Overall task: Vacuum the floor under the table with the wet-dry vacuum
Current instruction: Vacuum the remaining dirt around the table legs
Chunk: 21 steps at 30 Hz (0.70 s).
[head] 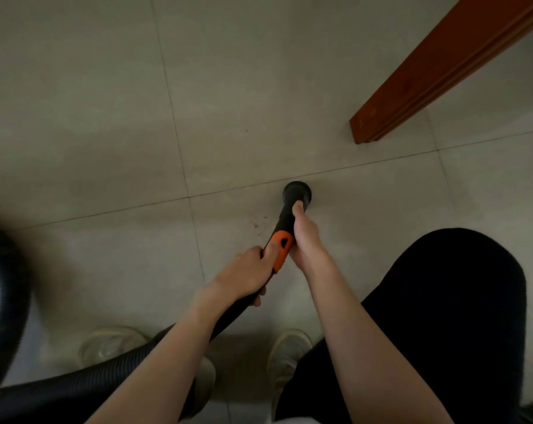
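Your left hand (pixel 248 272) wraps around the black vacuum wand (pixel 285 218) at its orange collar (pixel 282 250), thumb resting on the orange part. Your right hand (pixel 305 237) grips the wand just ahead of the collar, fingers curled around the far side. The round nozzle (pixel 297 192) sits on the tiled floor (pixel 106 117), touching a grout line, near the red-brown wooden table leg (pixel 442 71). The ribbed hose (pixel 75 390) trails back left past your shoes (pixel 286 353).
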Each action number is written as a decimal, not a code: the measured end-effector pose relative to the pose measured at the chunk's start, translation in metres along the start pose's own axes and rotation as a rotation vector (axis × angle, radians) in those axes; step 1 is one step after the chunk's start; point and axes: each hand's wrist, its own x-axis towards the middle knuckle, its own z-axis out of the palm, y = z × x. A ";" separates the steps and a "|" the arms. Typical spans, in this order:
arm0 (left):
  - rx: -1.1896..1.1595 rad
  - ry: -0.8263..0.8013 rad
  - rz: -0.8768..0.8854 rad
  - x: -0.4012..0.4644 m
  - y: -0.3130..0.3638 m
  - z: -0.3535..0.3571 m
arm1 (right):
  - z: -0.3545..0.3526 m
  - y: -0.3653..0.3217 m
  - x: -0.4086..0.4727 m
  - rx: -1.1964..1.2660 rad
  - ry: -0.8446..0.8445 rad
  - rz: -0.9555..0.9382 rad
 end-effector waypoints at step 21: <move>-0.026 0.047 -0.112 -0.045 -0.046 -0.007 | 0.026 0.056 -0.021 0.056 -0.157 0.140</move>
